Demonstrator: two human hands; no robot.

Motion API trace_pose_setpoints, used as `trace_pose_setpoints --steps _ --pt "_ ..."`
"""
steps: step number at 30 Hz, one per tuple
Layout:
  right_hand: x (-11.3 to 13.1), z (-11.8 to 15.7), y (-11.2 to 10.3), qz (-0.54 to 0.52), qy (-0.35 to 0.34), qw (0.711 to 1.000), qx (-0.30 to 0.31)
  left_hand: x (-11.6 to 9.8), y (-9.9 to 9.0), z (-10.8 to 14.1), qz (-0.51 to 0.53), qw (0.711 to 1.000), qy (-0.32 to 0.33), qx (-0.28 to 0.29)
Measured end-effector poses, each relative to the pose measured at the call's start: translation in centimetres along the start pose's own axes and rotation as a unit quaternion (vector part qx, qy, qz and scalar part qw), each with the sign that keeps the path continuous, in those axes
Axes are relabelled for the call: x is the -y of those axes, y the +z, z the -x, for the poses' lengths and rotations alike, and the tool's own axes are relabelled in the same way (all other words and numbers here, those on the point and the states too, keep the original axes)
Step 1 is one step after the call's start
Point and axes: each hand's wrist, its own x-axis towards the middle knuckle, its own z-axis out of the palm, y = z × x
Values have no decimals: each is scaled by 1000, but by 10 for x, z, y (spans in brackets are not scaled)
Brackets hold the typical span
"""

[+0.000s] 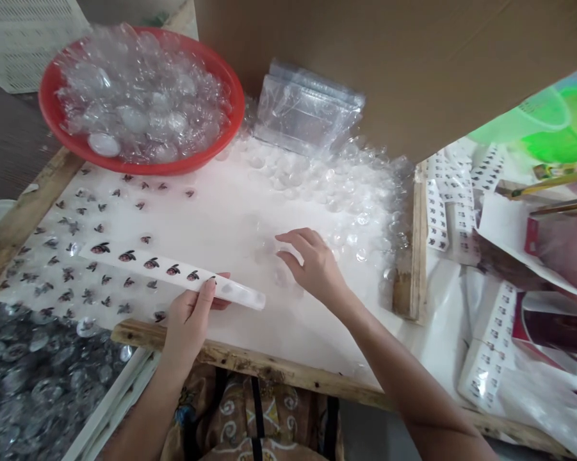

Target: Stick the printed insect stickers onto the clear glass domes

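by the near edge of the table (211,211), the left hand (189,317) pinches the sticker strip (162,266), thumb on top, other fingers partly hidden beneath. the strip slants lengthwise from its far left end to its near right end, where the prints blur. right of it, the right hand (314,266) hovers, thumb and forefinger parted (whether they hold something clear, i cannot tell). blurry clear domes (350,218) crowd the far right corner; the red basin (173,168) hides some of the far edge.

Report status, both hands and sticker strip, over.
Left hand gripping sticker strip. Right hand open, fingers parted. Red basin beyond strip, not touching it.
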Motion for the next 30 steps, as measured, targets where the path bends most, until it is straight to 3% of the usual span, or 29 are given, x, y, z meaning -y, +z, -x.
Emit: trace_pose_setpoints --steps 4,7,12,16,24,30 --pt "15 -1 7 -31 -18 999 24 -2 -2 4 -8 1000 14 -22" --pt "19 -4 13 -7 -23 999 30 -3 -6 7 -30 999 30 -34" --pt "22 -2 29 44 -62 992 96 -4 -12 10 -52 997 46 -38" --pt "21 2 37 74 -58 991 97 -6 -11 10 -39 998 48 -23" --pt "21 3 31 61 -44 996 56 -5 -10 4 -22 998 51 -10" --pt "18 5 39 62 -57 993 85 -8 -9 2 -3 999 33 -13"
